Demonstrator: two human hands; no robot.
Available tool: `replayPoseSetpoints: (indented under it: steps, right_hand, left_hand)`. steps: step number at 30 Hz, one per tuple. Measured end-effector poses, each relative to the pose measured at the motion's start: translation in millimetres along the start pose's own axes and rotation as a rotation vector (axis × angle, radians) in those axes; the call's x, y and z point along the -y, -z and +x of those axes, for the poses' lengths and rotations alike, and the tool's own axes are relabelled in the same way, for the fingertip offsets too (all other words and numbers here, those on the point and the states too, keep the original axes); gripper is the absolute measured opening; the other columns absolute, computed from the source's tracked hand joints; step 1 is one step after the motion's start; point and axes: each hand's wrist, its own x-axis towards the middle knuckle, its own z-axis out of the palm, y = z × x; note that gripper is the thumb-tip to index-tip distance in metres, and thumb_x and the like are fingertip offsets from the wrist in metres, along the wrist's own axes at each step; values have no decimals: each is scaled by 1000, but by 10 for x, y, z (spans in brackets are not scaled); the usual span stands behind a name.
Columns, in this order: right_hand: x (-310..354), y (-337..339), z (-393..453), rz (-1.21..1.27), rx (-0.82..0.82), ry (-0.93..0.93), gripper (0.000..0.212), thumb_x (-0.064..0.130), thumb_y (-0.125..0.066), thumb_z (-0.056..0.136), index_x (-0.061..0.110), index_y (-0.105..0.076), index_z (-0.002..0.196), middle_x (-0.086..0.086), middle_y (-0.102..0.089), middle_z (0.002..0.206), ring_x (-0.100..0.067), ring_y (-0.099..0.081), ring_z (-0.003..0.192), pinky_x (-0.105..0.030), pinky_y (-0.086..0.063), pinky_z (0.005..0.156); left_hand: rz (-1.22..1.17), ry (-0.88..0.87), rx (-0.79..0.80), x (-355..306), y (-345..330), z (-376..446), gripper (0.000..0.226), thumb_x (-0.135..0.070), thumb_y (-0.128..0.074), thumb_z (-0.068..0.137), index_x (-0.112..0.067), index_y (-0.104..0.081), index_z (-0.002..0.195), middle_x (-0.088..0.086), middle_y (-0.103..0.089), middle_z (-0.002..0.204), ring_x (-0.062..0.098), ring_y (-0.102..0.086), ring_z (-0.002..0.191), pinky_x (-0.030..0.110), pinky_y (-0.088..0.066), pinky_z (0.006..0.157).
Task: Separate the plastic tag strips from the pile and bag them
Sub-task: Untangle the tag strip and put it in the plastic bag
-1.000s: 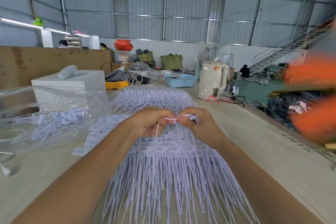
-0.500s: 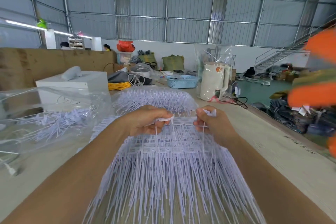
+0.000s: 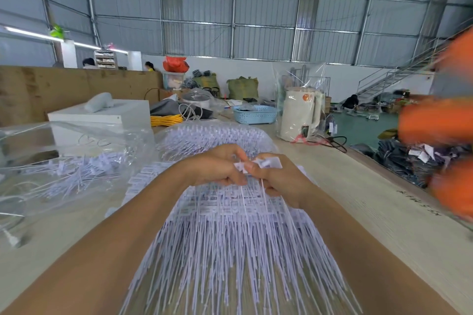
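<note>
With both hands, left (image 3: 217,165) and right (image 3: 279,178), in a curled grip pinching tag heads (image 3: 266,162) above the pile (image 3: 230,238) on the worktop (image 3: 371,199), pull apart gently so tails slide free for the bag (image 3: 64,161).

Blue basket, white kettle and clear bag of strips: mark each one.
blue basket (image 3: 256,115), head view, front wall.
white kettle (image 3: 298,115), head view, middle of body.
clear bag of strips (image 3: 76,161), head view, top film.

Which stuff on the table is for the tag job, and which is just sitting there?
For the job: white plastic tag strips pile, clear plastic bag holding strips, left hand, right hand.

Just there: cream electric kettle, blue plastic basket, yellow coiled cable, white box.
</note>
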Motion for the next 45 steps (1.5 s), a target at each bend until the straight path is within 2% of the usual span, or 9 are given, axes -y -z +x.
replayPoseSetpoints:
  steps: [3,9,15,20,22,26,35,40,45]
  right_hand:
    - [46,49,1,135,-37,-1,18,16,-60,91,7,-53,78,-4,-39,59,-5,-27,38,-14,-20,35]
    - [85,-3,26,151,-55,10,14,14,-61,90,4,-54,83,-7,-45,62,-5,-29,38,-14,-21,35]
    - [93,-14,21,-232,-116,318,19,9,-65,87,-4,-58,74,0,-43,57,-2,-34,43,-15,-28,43]
    - [-35,18,17,-607,-250,615,8,-9,-58,83,-9,-66,81,-13,-61,72,-14,-55,67,-25,-43,64]
    - [-57,72,11,-459,-339,504,11,1,-62,87,-6,-63,78,-2,-57,65,1,-53,58,-14,-41,55]
    - [41,256,49,420,-255,-68,19,16,-62,89,13,-51,73,4,-41,53,-4,-31,38,-15,-27,32]
    - [287,85,12,340,80,16,9,20,-68,72,16,-72,65,7,-48,51,-3,-26,40,-14,-22,35]
    - [593,101,45,334,4,151,24,11,-66,81,16,-71,58,7,-45,46,-3,-27,36,-14,-24,33]
    - [556,16,77,359,-20,134,8,7,-62,87,2,-61,80,-1,-50,53,-2,-32,35,-13,-27,32]
  left_hand:
    - [-255,-38,-80,37,30,11,11,-2,-67,82,-5,-61,91,2,-58,64,7,-51,53,16,-43,49]
    - [-313,3,-152,47,0,44,15,-16,-60,90,-3,-65,85,0,-55,54,4,-44,42,13,-39,43]
    - [-346,68,-182,-24,22,12,19,-15,-60,91,-5,-62,75,0,-47,46,4,-31,33,14,-26,33]
    - [-531,330,28,-32,121,-17,25,-16,-42,99,-8,-50,77,-3,-41,43,1,-25,27,10,-19,26]
    - [-529,338,34,8,174,-40,25,-21,-42,99,-5,-52,81,-4,-39,43,1,-25,27,9,-20,27]
    - [-363,72,-173,4,114,-46,15,-14,-51,96,-5,-63,95,-4,-49,50,3,-36,38,12,-30,37]
    - [-345,-173,-302,-216,-57,-11,39,1,-55,91,-11,-38,123,8,-52,64,12,-46,53,19,-41,47]
    - [-350,-331,-403,-305,-1,-5,32,-1,-61,87,-11,-41,109,-4,-62,49,7,-49,46,18,-41,46]
    - [-382,-383,-475,-361,-104,17,11,1,-58,90,-6,-53,97,1,-57,54,2,-52,42,14,-47,48]
